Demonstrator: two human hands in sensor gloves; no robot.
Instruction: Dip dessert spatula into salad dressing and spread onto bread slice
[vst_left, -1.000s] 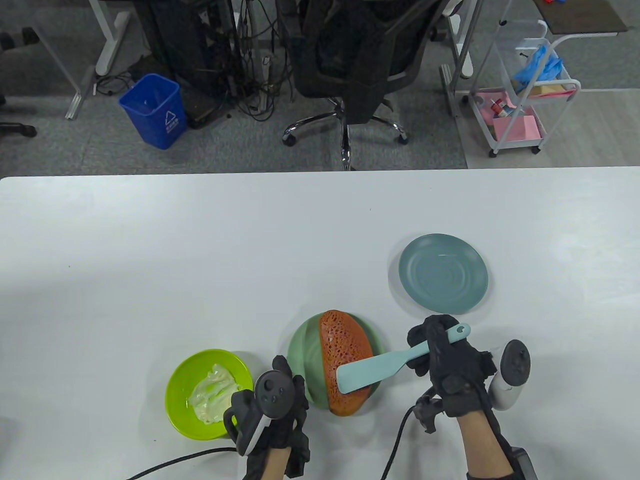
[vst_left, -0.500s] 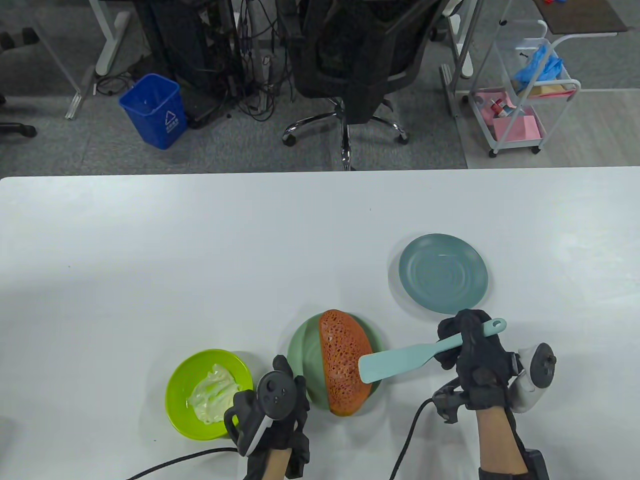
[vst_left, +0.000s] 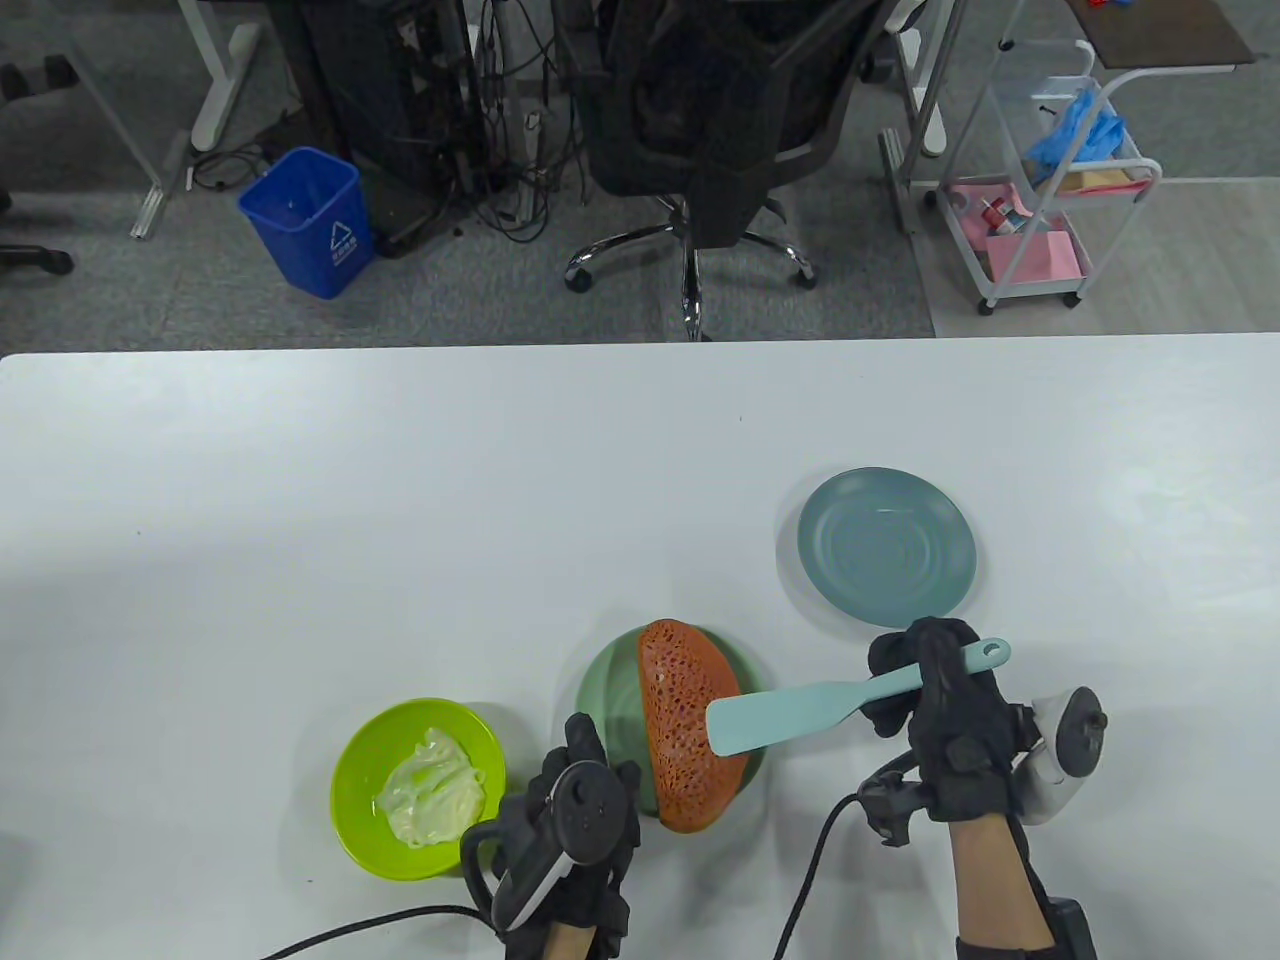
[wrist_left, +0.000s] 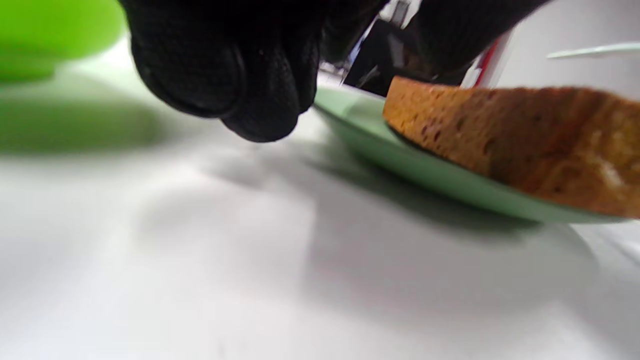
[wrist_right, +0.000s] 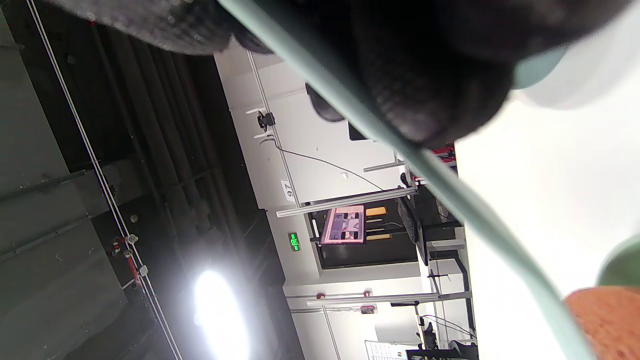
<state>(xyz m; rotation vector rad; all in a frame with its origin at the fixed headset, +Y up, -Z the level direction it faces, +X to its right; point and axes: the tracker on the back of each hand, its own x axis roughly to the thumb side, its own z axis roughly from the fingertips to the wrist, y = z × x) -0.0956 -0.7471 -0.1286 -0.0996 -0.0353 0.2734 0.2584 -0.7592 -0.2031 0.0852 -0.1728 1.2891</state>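
A brown bread slice (vst_left: 690, 725) lies on a green plate (vst_left: 610, 700) near the table's front edge. It also shows in the left wrist view (wrist_left: 525, 140) on the plate (wrist_left: 425, 170). A lime bowl (vst_left: 360, 810) holding white salad dressing (vst_left: 430, 790) stands left of the plate. My right hand (vst_left: 935, 690) grips the handle of the light blue spatula (vst_left: 790, 708). The spatula's blade hangs over the bread's right edge. The handle also shows in the right wrist view (wrist_right: 450, 190). My left hand (vst_left: 575, 810) is at the plate's front-left edge and holds nothing. Its fingers (wrist_left: 250, 75) hover over the table beside the rim.
A blue-grey plate (vst_left: 886, 545) sits behind my right hand. The lime bowl (wrist_left: 50, 35) is close on my left hand's left. Glove cables trail off the table's front edge. An office chair, a blue bin and a cart stand beyond the table's far edge.
My right hand carried the spatula right, off the middle of the bread, then a little back left. My left hand moved right and forward, up to the green plate.
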